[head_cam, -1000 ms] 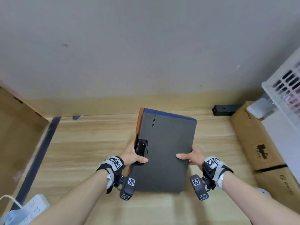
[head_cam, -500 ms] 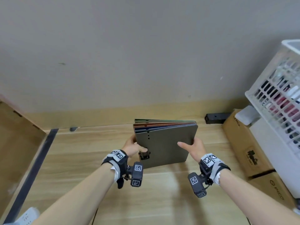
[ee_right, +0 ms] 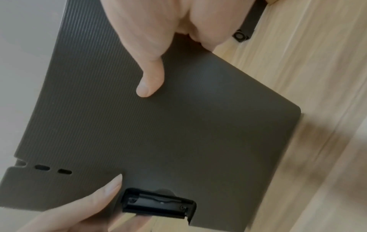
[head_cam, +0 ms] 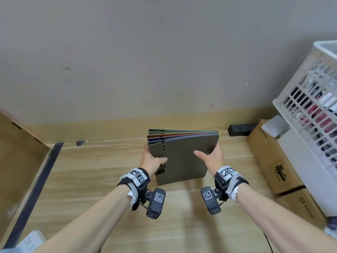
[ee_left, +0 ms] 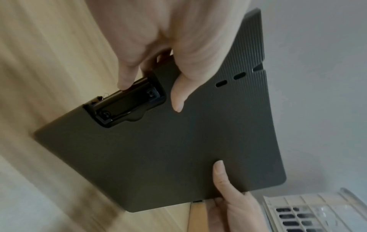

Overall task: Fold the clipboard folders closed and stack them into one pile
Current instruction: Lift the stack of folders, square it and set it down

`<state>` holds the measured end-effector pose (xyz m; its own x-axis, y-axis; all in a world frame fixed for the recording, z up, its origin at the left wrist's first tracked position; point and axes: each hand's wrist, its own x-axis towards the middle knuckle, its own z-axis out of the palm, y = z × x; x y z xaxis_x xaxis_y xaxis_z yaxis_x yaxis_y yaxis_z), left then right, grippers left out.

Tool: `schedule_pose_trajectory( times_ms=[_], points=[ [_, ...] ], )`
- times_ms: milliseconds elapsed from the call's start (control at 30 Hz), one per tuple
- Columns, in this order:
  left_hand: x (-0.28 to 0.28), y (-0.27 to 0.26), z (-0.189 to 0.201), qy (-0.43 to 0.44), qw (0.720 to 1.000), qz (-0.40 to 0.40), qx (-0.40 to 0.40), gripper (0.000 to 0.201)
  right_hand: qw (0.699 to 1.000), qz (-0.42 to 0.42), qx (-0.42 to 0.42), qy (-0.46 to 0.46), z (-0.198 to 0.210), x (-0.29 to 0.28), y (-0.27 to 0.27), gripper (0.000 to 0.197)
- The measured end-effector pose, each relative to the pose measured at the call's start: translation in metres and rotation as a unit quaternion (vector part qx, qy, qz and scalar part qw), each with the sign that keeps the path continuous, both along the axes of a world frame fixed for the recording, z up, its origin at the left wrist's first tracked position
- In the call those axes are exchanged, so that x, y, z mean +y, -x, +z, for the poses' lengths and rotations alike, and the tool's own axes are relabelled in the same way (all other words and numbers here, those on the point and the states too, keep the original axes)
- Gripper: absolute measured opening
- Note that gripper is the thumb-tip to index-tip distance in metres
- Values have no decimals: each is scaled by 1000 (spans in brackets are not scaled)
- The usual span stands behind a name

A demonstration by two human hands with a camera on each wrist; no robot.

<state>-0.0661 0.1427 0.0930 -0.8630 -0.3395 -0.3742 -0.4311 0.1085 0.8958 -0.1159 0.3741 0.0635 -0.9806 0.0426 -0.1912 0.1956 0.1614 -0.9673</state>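
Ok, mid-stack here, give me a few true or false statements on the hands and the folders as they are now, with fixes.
1. Both hands hold the pile of folders. True.
2. The left hand has its thumb on the grey top cover near the black clip. True.
3. The right hand rests on the white basket. False: it grips the pile's right edge.
4. Every folder in the pile is grey. False: green, orange and blue edges show.

Bare forearms, black-and-grey wrist straps point(head_cam: 135, 178) with square checkered markers, perhaps a small black camera point(head_cam: 155, 202) under each
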Motion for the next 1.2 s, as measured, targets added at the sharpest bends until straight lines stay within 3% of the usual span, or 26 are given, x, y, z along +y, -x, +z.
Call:
schedule_pose_trajectory(
  times_ms=[167,267,633,900,1100,1200],
  points=[
    [-13,10,6,13,1000,13,24,84,999,-18,33,-1,14,-11,6,62],
    [-15,2,0,14,1000,6,23,71,999,7,8,-31,5,-10,2,59],
    [-24,8,-9,35,999,19,36,68,995,10,3,-102,-8,-10,18,53],
    [-34,-7,-40,106,993,-51,-11,70,992,74,-17,-104,-26,-6,15,43],
    [-42,-4,-47,120,990,-60,-54,67,987,103,-35,-115,-58,-3,21,35],
    [-46,-3,-52,143,980,-99,-92,64,977,132,-52,-161,-70,-5,24,38]
  ],
)
